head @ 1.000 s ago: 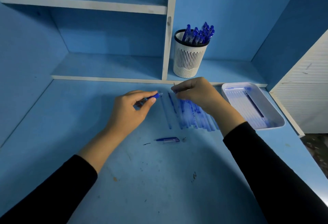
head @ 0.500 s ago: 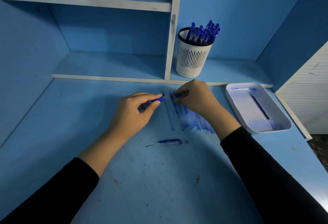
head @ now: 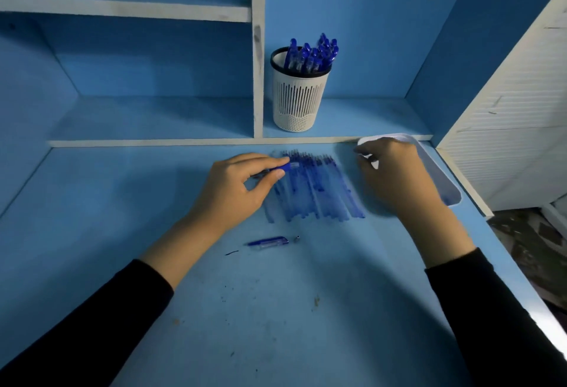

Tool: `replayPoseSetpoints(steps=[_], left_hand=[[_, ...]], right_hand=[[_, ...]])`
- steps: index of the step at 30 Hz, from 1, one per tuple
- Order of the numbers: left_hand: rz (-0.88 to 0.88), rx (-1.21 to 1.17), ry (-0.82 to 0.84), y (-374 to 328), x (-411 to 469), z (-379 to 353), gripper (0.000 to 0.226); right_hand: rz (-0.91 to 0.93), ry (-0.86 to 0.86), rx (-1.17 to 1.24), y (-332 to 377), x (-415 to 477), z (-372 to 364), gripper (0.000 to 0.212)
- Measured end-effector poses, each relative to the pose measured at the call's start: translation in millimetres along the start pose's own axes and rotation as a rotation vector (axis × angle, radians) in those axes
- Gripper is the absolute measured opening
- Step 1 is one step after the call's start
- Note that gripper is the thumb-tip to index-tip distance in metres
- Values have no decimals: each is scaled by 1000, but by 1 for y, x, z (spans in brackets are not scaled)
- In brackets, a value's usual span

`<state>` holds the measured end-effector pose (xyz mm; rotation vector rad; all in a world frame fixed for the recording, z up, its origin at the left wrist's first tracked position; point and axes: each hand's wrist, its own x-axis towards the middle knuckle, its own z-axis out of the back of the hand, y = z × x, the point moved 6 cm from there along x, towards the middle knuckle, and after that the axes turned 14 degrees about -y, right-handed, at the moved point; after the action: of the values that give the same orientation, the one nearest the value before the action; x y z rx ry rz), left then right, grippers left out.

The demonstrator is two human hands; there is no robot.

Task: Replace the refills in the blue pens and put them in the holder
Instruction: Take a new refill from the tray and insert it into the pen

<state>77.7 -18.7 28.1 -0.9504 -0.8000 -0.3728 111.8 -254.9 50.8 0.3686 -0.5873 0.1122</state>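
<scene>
The holder [head: 299, 101] stands on the shelf [head: 368, 116], full of pens [head: 311, 55]. In front of the holder, on the tabletop [head: 276, 310], lies a row of refills [head: 316, 193]. At the row's left end, the left hand [head: 236, 185] has its grip pinching a pen barrel [head: 285, 167] between thumb and forefinger. In front and right of the holder, the right hand [head: 395, 178] hovers blurred over the left end of a tray [head: 446, 185]; its fingers curl, but I cannot tell whether the grip holds anything. Further in front of the holder, past the refills, lie a pen part [head: 268, 242] and a small piece [head: 297, 238].
</scene>
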Motion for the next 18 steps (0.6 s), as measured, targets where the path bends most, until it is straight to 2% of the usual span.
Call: replayPoseSetpoints(steps=[3, 6, 15, 18], left_hand=[[-43, -37, 21, -5, 9, -17, 20], [-78, -69, 45, -8, 14, -32, 19], [-124, -91, 18, -15, 10, -48, 20], [-117, -85, 13, -14, 7, -46, 20]], right_hand=[[-157, 37, -200, -39, -8, 12, 25], [-206, 32, -289, -64, -12, 14, 20], [-301, 43, -290, -86, -14, 2, 15], [-326, 44, -235, -88, -14, -4, 22]])
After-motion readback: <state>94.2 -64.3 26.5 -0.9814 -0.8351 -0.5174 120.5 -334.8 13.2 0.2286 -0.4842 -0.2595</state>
